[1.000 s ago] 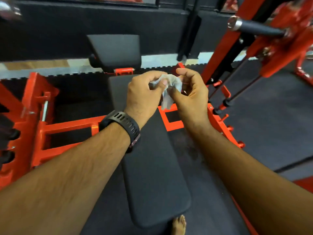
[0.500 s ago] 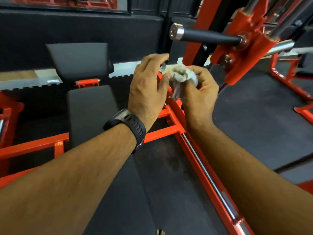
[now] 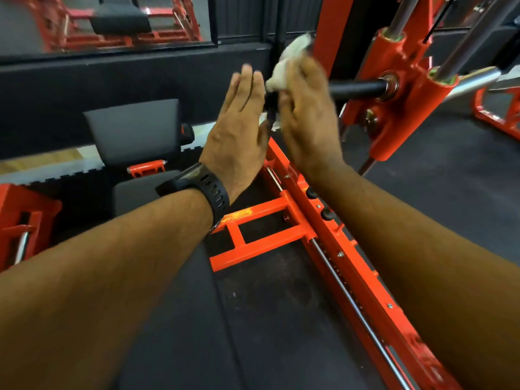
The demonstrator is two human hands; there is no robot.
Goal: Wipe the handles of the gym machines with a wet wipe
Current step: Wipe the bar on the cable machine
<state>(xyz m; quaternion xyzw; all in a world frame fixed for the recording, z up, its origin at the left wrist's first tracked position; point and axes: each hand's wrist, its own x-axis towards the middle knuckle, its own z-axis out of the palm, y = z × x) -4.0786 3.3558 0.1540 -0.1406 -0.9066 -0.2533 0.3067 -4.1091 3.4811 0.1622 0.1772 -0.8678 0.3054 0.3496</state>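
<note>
Wet wipe (image 3: 289, 66), bunched, is gripped in your right hand (image 3: 306, 116) at the black handle's (image 3: 357, 87) free end, left hand (image 3: 239, 122) flat-fingered just beside; the loose wad could slip off or skip the handle's underside.

You had nothing legible in front of you. The nearest thing to a label was a yellowish sticker (image 3: 238, 214) on the orange crossbar (image 3: 270, 206) of the machine frame (just beside your left wrist), and whatever print it carried was too smeared and small to make out. The black watch strap (image 3: 217, 194) on that wrist was turned band-side to the camera, so no face, digits or brand could be read there. The blurred mirror reflection at the top gave you no letters or numbers either.
</note>
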